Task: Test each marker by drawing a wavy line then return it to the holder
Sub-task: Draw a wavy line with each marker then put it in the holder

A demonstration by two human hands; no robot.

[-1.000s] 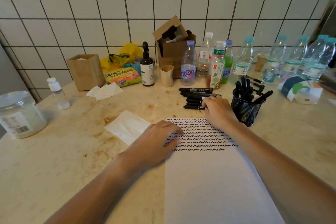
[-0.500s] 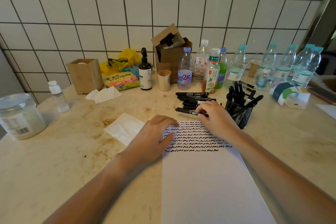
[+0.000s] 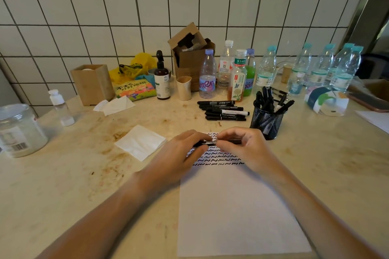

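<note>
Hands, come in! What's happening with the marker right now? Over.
Left hand and right hand both pinch one marker above the paper. Cap apparently on. Holder close right, path clear.

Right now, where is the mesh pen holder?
The mesh pen holder stands right of centre on the counter, just beyond the right hand, beside the loose markers.

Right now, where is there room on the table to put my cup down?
Bare counter lies left of the paper, below the napkin, and right of the paper, below the mesh holder. The back by the bottles and loose markers is crowded.
</note>
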